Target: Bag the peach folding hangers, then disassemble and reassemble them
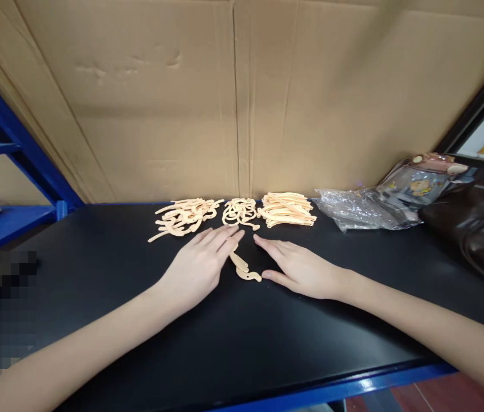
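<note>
Thin, pale wooden-looking curved pieces (242,266) lie joined or overlapping on the black tabletop, between my two hands. My left hand (199,264) rests over their upper left end with its fingers stretched out and hides part of them. On the other side, my right hand (304,268) is open, thumb and fingers apart. Its thumb tip is close to the curved, hooked end; I cannot tell whether they touch. Beyond the hands are three piles of similar pieces: a loose left pile (186,214), a middle pile of curly pieces (241,212), and a right pile of longer strips (288,208).
A crumpled clear plastic bag (357,207) lies right of the piles, beside a printed clear pouch (417,182) and a dark brown leather-like bag (477,220). Cardboard (156,103) walls off the back. A blue metal frame (31,160) stands at left; the table (233,355) has a blue front edge.
</note>
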### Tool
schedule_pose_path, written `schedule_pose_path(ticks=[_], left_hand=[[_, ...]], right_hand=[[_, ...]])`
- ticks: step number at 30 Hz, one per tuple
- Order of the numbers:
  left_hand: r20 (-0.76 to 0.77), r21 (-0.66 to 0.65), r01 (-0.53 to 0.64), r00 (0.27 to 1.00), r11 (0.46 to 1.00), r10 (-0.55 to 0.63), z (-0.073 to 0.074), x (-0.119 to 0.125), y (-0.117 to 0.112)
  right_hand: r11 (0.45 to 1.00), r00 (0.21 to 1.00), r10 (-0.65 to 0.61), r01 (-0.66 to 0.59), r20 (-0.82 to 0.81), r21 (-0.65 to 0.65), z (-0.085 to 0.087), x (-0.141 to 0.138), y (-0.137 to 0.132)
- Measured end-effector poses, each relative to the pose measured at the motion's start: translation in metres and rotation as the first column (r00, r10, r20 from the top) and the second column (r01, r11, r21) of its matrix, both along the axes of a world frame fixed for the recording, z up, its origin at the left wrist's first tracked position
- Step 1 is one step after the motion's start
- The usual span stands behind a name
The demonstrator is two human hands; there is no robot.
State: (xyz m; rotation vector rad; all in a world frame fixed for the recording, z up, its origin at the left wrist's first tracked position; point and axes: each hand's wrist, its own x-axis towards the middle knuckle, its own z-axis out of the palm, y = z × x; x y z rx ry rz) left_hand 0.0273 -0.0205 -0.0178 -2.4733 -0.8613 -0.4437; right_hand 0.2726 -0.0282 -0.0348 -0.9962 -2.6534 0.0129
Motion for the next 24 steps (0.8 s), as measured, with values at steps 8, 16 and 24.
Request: schedule_pose_path(ticks=[8, 16, 24], left_hand=[[0.006, -0.205, 0.045, 0.999, 0.978, -0.045, -0.008, 0.004, -0.002], [0.148, -0.203, 0.224, 0.969, 0.953, -0.196, -0.002, 0.009, -0.01], [0.285, -0.313, 0.168, 0.956, 0.935, -0.076, -0.004, 0.007, -0.001]], right_hand=[[0.995, 0.994, -0.079, 0.074, -0.071, -0.064, 0.0, 0.002, 0.002], [0.995, 0.992, -0.08, 0.074, -0.098, -0.067, -0.001, 0.002, 0.024], [0.997, 0.981, -0.049, 0.058, -0.188, 0.041, 0.003, -0.001, 0.017]])
